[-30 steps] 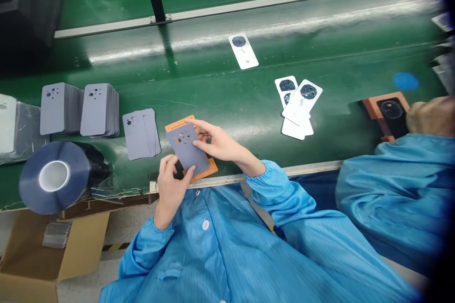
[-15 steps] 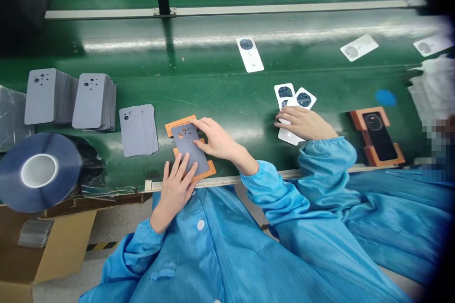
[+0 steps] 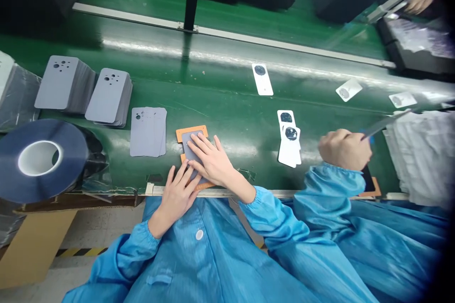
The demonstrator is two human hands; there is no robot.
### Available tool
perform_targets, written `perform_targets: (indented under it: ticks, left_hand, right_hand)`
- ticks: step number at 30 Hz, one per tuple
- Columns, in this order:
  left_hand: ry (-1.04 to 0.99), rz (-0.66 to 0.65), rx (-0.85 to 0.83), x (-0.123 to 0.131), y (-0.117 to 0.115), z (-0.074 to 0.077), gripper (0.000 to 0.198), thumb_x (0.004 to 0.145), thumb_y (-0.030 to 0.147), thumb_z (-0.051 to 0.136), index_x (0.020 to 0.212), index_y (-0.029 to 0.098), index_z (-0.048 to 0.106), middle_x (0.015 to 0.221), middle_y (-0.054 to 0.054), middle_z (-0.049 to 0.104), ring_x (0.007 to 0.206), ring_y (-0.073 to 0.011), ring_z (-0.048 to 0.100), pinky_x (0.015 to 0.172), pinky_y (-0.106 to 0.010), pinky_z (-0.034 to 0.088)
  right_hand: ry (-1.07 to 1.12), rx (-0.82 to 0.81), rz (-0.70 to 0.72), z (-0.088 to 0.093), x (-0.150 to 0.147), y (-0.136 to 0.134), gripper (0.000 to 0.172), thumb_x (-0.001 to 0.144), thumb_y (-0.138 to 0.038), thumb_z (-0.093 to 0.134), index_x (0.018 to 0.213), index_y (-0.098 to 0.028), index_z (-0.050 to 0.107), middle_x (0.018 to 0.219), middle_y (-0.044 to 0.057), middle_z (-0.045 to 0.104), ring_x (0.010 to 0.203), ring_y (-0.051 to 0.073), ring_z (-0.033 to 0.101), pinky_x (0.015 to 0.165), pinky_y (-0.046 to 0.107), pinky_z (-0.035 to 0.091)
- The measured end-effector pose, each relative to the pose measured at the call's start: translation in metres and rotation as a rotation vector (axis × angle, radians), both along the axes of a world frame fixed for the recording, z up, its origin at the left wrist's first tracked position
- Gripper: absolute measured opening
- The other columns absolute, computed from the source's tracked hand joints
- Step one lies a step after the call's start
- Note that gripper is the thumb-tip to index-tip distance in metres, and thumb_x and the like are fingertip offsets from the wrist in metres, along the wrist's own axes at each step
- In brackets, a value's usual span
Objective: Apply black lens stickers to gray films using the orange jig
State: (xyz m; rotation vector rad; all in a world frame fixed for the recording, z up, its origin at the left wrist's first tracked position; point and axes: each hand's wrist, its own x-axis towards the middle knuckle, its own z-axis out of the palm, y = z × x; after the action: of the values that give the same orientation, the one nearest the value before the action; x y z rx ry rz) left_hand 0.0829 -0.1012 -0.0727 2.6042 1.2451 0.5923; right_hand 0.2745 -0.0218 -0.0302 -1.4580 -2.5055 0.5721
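Observation:
A grey phone-back-shaped sheet (image 3: 189, 153) lies on an orange fixture (image 3: 179, 136) at the table's front edge. My right hand (image 3: 216, 163) rests flat across the sheet's upper part, its fingers spread and covering the camera holes. On the sheet's lower end, my left hand (image 3: 177, 196) lies with its fingers apart. Both hands are open and press on top without gripping. Just to the left are a few loose grey sheets (image 3: 147, 134) that overlap. Farther left stand two stacks of similar sheets, one stack (image 3: 108, 96) nearer and another (image 3: 57, 82) beyond it.
A large film roll (image 3: 76, 160) sits at the left edge. White phone-shaped pieces (image 3: 289, 151) overlap on the green table (image 3: 227, 99); others lie farther back. At right, a co-worker's hand (image 3: 344, 149) holds a thin flat item above another fixture, near white bags (image 3: 423, 151).
My right hand has moved from the sheet's upper right edge to lie flat over it. The co-worker's hand has left the white pieces and moved right. The camera view has tilted.

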Motion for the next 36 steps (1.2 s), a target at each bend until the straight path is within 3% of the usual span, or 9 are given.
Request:
perform_targets:
  ticks: [4, 8, 13, 16, 18, 21, 27, 31, 36]
  left_hand:
    - [-0.100, 0.035, -0.058, 0.003, 0.001, 0.004, 0.051, 0.098, 0.021, 0.061, 0.149, 0.018, 0.056, 0.161, -0.017, 0.050, 0.153, -0.0370, 0.043, 0.122, -0.061, 0.035]
    - [-0.390, 0.071, -0.173, 0.003, 0.005, 0.015, 0.051, 0.098, 0.029, 0.066, 0.147, 0.020, 0.056, 0.157, -0.016, 0.056, 0.150, -0.0336, 0.047, 0.120, -0.056, 0.042]
    - [-0.790, 0.296, -0.373, -0.006, 0.018, 0.028, 0.036, 0.099, 0.034, 0.064, 0.133, 0.022, 0.064, 0.135, -0.014, 0.069, 0.123, -0.0277, 0.066, 0.100, -0.043, 0.057]
    - [-0.951, 0.438, -0.616, -0.015, 0.030, 0.031, 0.046, 0.098, 0.045, 0.063, 0.136, 0.018, 0.060, 0.118, -0.013, 0.074, 0.099, -0.0236, 0.072, 0.079, -0.034, 0.059]
    - [-1.062, 0.489, -0.802, -0.021, 0.037, 0.031, 0.054, 0.097, 0.049, 0.064, 0.139, 0.017, 0.055, 0.111, -0.012, 0.076, 0.091, -0.0228, 0.074, 0.075, -0.032, 0.059]
    - [-1.182, 0.557, -0.937, -0.028, 0.043, 0.030, 0.060, 0.093, 0.051, 0.069, 0.139, 0.016, 0.053, 0.105, -0.012, 0.079, 0.087, -0.0246, 0.077, 0.071, -0.031, 0.060]
    - [-1.363, 0.630, -0.895, -0.035, 0.051, 0.025, 0.062, 0.089, 0.048, 0.074, 0.138, 0.015, 0.053, 0.106, -0.013, 0.079, 0.088, -0.0248, 0.078, 0.070, -0.030, 0.061]
    - [-1.363, 0.633, -0.794, -0.047, 0.055, 0.028, 0.062, 0.094, 0.045, 0.070, 0.145, 0.017, 0.049, 0.118, -0.014, 0.077, 0.082, -0.0189, 0.075, 0.062, -0.025, 0.057]
    - [-1.276, 0.729, -0.498, -0.076, 0.037, 0.036, 0.034, 0.100, 0.040, 0.064, 0.125, 0.017, 0.064, 0.103, -0.009, 0.075, 0.069, -0.0126, 0.068, 0.060, -0.025, 0.054]
  right_hand:
    - [0.107, 0.033, -0.173, -0.005, 0.008, 0.000, 0.048, 0.108, -0.037, 0.048, 0.152, -0.021, 0.055, 0.163, 0.015, 0.049, 0.153, 0.031, 0.044, 0.128, 0.063, 0.025]
    - [0.106, 0.032, -0.401, -0.014, 0.016, -0.012, 0.049, 0.104, -0.044, 0.055, 0.144, -0.017, 0.063, 0.159, 0.020, 0.052, 0.152, 0.038, 0.043, 0.125, 0.066, 0.030]
    - [0.284, -0.062, -0.348, 0.016, 0.008, -0.031, 0.049, 0.105, -0.045, 0.054, 0.148, -0.020, 0.059, 0.158, 0.018, 0.053, 0.149, 0.034, 0.048, 0.124, 0.062, 0.035]
    - [0.454, -0.147, -0.174, 0.042, -0.001, -0.035, 0.037, 0.108, -0.039, 0.052, 0.139, -0.025, 0.067, 0.148, 0.013, 0.064, 0.139, 0.027, 0.059, 0.117, 0.048, 0.047]
    - [0.472, -0.214, -0.153, 0.050, -0.007, -0.033, 0.031, 0.107, -0.037, 0.054, 0.130, -0.026, 0.071, 0.134, 0.011, 0.073, 0.125, 0.026, 0.068, 0.108, 0.044, 0.054]
    - [0.414, -0.295, -0.248, 0.046, -0.013, -0.025, 0.031, 0.103, -0.036, 0.060, 0.129, -0.023, 0.070, 0.123, 0.010, 0.076, 0.104, 0.025, 0.073, 0.097, 0.043, 0.058]
    - [0.604, -0.657, -0.254, 0.023, -0.023, -0.012, 0.056, 0.092, -0.033, 0.071, 0.145, -0.020, 0.058, 0.095, 0.005, 0.077, 0.080, 0.018, 0.073, 0.076, 0.033, 0.060]
    - [0.753, -0.622, -0.314, 0.005, -0.022, 0.039, 0.053, 0.085, -0.036, 0.075, 0.133, -0.015, 0.067, 0.085, 0.005, 0.075, 0.073, 0.016, 0.071, 0.069, 0.028, 0.058]
    - [0.618, -0.360, -0.619, -0.009, -0.010, 0.172, 0.052, 0.084, -0.027, 0.068, 0.131, -0.006, 0.069, 0.065, 0.001, 0.068, 0.053, 0.011, 0.057, 0.047, 0.021, 0.045]
